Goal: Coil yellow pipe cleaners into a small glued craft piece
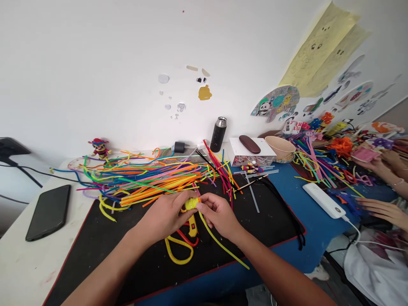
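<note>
My left hand (pixel 170 211) is closed round a small bundle of bright yellow pipe cleaner (pixel 191 203) wound in tight turns, with a bit of orange at its right end. At that end, the thumb and fingers of my right hand (pixel 219 212) pinch the same winding. A loose yellow tail (pixel 223 246) runs from it down to the right over the black mat. Just below my hands lie a yellow utility knife (pixel 192 227) and what look like scissors with yellow and red loop handles (pixel 179 251), their upper part hidden by my left hand.
Many coloured pipe cleaners (pixel 153 180) cover the mat's back. Behind them stand a small figure (pixel 100 148), a black bottle (pixel 218 134) and a white box (pixel 253 151). A phone (pixel 49 212) lies left. At right are a power bank (pixel 324 200) and a co-worker's hands (pixel 382 210).
</note>
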`<state>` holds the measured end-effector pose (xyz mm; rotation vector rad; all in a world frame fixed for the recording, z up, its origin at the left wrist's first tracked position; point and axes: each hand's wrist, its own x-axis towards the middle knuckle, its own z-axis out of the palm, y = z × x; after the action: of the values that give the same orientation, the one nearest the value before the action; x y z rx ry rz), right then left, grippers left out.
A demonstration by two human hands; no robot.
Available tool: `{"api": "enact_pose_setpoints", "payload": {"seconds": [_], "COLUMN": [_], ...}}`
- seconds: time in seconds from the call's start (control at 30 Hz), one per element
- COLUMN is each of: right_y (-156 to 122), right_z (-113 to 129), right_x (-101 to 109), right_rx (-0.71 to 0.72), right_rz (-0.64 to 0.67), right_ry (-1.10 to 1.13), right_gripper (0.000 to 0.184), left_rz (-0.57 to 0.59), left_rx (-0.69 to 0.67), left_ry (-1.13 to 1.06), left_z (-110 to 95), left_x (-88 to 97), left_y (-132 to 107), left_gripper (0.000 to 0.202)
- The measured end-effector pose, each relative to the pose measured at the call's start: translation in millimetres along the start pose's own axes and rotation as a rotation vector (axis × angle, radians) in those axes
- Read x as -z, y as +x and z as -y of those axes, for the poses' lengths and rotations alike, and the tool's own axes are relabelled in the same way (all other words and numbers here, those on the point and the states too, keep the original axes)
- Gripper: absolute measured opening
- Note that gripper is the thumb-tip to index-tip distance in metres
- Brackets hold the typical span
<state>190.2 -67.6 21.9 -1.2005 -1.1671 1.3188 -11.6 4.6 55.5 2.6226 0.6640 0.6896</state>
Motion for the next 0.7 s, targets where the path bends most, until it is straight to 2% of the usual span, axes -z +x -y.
{"api": "enact_pose_setpoints", "payload": {"seconds": [0.2, 0.4, 0.7], "right_y": [-0.2, -0.8, -0.8], "right_z": [-1.7, -1.0, 0.3], "right_x": [-0.4, 0.0, -4.4], "right_rx": [0.0, -0.005, -0.024], "right_rz": [0.001, -0.003, 0.002], "right_ry": [0.003, -0.005, 0.036], "right_gripper": [0.044, 0.045, 0.05], "left_rz": [-0.002, 0.037, -0.002], "left_rx": [0.053, 0.189, 0.229], "left_ry": [-0.073, -0.22, -0.243], "left_z": [-2.4, -6.1, -4.5], "left_x": [-0.9, -5.4, -8.3], "left_y": [0.0, 1.3, 2.5], "left_gripper": [0.02, 0.018, 0.02]}}
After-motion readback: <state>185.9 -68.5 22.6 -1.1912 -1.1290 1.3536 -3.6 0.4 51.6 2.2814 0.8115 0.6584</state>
